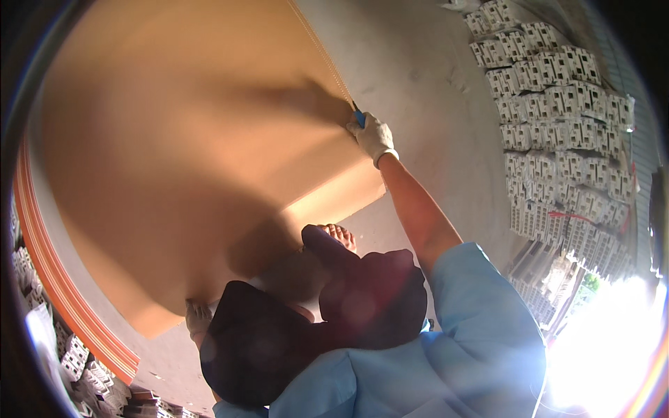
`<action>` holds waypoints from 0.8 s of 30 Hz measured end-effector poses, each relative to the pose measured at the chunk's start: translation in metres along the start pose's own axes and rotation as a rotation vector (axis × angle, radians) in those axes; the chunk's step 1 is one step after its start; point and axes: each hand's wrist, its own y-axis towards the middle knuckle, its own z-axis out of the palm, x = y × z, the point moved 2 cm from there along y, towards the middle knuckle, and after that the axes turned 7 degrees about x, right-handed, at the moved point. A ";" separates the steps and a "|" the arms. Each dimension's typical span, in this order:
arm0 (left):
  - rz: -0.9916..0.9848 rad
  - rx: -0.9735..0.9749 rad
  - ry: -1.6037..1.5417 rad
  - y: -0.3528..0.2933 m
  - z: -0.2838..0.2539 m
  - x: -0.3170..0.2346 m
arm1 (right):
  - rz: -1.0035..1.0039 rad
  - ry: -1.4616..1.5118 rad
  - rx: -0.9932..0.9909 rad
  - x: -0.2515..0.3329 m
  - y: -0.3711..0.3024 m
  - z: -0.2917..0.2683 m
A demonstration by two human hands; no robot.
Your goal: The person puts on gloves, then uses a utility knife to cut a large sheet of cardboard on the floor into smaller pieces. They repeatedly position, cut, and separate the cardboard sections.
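A large brown cardboard sheet (160, 139) lies on the floor before me, with a folded flap along its near right edge. My right hand (376, 137), in a pale work glove, is closed around a blue utility knife (359, 117). Its dark, thin tip meets the sheet's right edge, where a dotted line of corrugation shows. My left hand (198, 318), also gloved, rests by the near left edge of the cardboard with its fingers stretched out. Part of it is hidden beside my dark-trousered leg. Between my knees and the flap, my bare foot (339, 237) shows.
Stacks of white, slotted profiles (557, 125) line the right side. An orange striped strip (70, 299) curves along the left, with more pale profiles (77, 359) beyond it. Grey floor (432, 90) lies right of the cardboard. Bright light glares at lower right.
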 end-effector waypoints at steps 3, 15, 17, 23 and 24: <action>0.018 -0.018 0.301 0.004 0.001 0.000 | -0.010 0.042 -0.043 -0.006 0.002 -0.001; 0.114 -0.147 -0.007 -0.016 0.026 0.011 | -0.122 0.153 0.098 -0.019 0.016 -0.002; 0.070 0.003 0.000 -0.016 0.036 0.017 | -0.092 0.138 0.127 -0.023 0.022 -0.006; 0.060 0.059 0.001 0.007 0.025 0.035 | -0.178 0.090 -0.047 -0.042 0.041 -0.009; 0.071 0.153 0.002 0.007 0.021 0.039 | -0.182 0.101 -0.034 -0.045 0.043 -0.006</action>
